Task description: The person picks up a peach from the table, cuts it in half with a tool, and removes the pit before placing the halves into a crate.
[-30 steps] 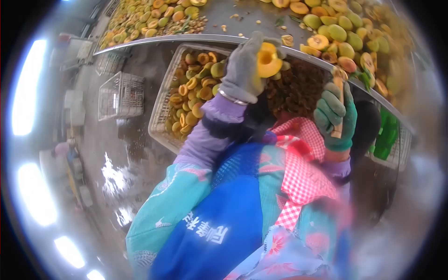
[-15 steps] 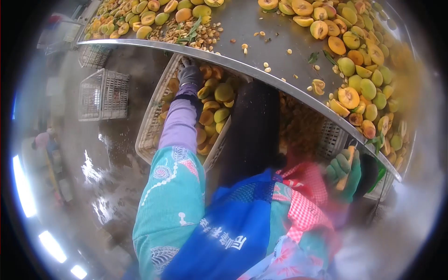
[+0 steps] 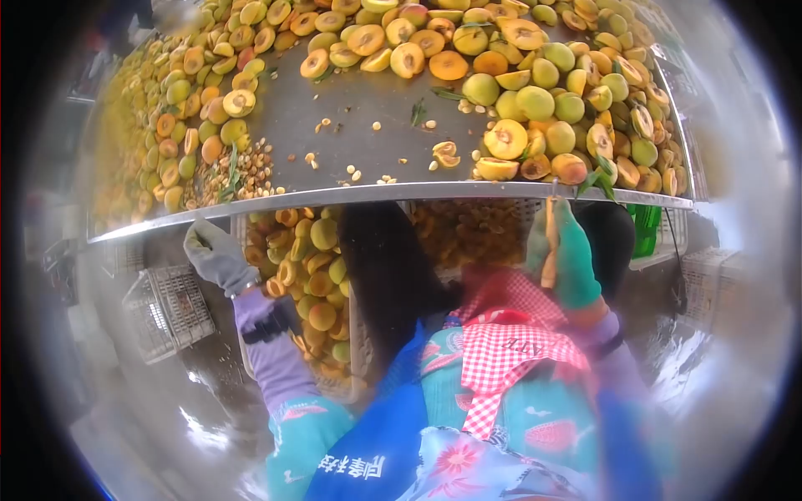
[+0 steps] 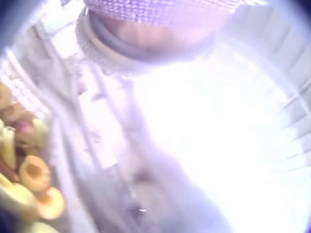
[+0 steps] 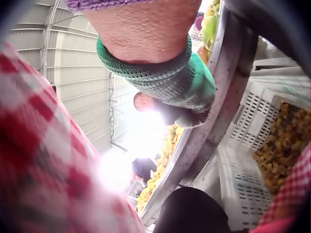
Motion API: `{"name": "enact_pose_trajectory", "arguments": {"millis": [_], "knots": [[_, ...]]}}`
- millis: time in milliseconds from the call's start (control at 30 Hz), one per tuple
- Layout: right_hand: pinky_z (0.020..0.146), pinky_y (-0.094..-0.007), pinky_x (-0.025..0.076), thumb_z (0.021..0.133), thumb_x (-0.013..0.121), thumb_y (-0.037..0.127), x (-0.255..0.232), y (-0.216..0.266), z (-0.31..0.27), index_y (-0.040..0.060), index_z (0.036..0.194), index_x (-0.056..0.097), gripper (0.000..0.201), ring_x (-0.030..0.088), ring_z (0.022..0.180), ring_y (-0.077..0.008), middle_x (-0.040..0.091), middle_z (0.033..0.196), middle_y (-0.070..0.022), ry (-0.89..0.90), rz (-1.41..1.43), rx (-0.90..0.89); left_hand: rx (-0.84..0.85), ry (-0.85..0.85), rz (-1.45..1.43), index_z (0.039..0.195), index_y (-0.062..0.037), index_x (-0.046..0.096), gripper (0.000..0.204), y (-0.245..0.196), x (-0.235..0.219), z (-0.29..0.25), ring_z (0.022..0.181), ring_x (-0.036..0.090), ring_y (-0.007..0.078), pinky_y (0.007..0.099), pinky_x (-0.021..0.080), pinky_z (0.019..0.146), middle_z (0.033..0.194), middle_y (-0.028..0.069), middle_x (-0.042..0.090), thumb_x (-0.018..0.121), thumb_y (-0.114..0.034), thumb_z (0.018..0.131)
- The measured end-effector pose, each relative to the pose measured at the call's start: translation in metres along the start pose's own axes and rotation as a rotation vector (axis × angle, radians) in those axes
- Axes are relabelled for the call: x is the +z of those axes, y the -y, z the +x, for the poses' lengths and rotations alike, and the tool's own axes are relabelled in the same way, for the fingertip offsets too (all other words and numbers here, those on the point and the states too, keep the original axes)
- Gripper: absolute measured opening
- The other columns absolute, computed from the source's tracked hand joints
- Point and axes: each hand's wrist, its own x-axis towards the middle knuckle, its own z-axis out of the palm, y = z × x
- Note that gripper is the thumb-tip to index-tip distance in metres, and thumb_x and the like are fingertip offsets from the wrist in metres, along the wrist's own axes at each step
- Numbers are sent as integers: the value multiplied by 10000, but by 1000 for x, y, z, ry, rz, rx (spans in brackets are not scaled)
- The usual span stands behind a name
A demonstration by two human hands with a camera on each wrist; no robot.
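Note:
My left hand [image 3: 220,255], in a grey glove, is just below the table's front edge, left of a crate of halved fruit [image 3: 322,316]. Its fingers bend loosely with no fruit showing in them; glare hides them in the left wrist view. In a green glove, my right hand [image 3: 575,255] grips a slim wooden-handled tool [image 3: 550,242] upright by the table edge, its thin metal tip pointing up. The round butt of the handle [image 5: 144,102] shows beside the glove in the right wrist view. Apricot-like halves [image 3: 506,139] lie piled on the metal table [image 3: 334,171].
Small pale pits and kernels [image 3: 246,171] are heaped at the table's left front. Below, a white crate [image 5: 243,189] holds brown pieces. A white basket [image 3: 170,313] stands on the wet floor at left, and a green bottle [image 3: 646,231] is at right.
My left hand held a hollowed fruit half above the crate, then reached into the crate, and is now empty to its left. The right hand keeps its tool. The head view shows more tabletop.

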Motion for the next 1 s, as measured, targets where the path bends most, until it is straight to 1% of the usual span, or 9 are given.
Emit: {"name": "enact_pose_trajectory", "arguments": {"millis": [133,200,333,467,633,733,833,867,1000], "knots": [[411,-235,386,1004,454,486,-4,10,3,88,934,544,414,468,448,-104,510,604,-7,92,-54,17,489,464,-512,1028,-7,691,191,-135,42,-52,904,686,245,306,535,817,961,148,705,647,-79,857],[414,-240,390,1011,445,466,1,1,9,72,936,551,415,479,460,-103,522,613,-16,111,-51,-94,841,635,-269,1147,-48,661,276,-203,101,-75,955,662,180,278,510,834,1068,129,695,636,-155,894],[424,-243,383,1018,443,435,-17,12,-4,39,922,553,422,453,455,-95,505,612,-23,154,-22,-100,1102,823,385,1210,-136,642,401,-247,250,-121,1125,603,353,403,459,984,1138,179,667,616,-307,849],[436,-271,397,1019,467,361,-34,13,-2,38,909,556,353,475,464,-148,476,568,-33,86,36,-141,906,1011,430,1171,-71,637,358,-256,228,-123,1124,593,394,427,491,956,1148,224,646,627,-178,830],[511,-447,449,996,511,303,4,21,31,-8,903,566,329,562,558,-392,556,623,-195,108,-522,-876,40,1245,-665,1150,-17,634,293,-219,130,-153,867,655,162,284,545,772,978,78,677,663,-17,859],[618,-453,457,1004,506,303,27,5,35,-20,906,579,345,582,678,-421,591,729,-240,169,-639,-759,919,811,-427,1130,-11,618,258,-195,77,-199,922,670,182,302,559,764,966,100,692,657,-119,900],[611,-488,464,1000,502,316,26,-18,26,-24,890,592,368,612,706,-445,626,769,-267,222,-612,-676,-120,1103,-1143,1149,11,596,294,-189,65,-238,857,684,222,313,565,711,920,133,691,526,-233,999],[622,-483,464,1003,497,317,24,-17,19,-23,893,593,370,614,720,-440,626,777,-267,233,-566,-625,-160,1144,-1045,1152,19,610,488,-190,53,-242,811,658,224,332,561,747,956,128,673,355,-382,1038],[674,-466,462,1011,480,327,25,-33,13,-25,907,596,385,612,779,-429,623,799,-267,201,-495,-621,-199,984,-1062,1056,19,649,453,-192,46,-255,732,654,213,330,560,654,878,127,674,369,-337,1037]]}}
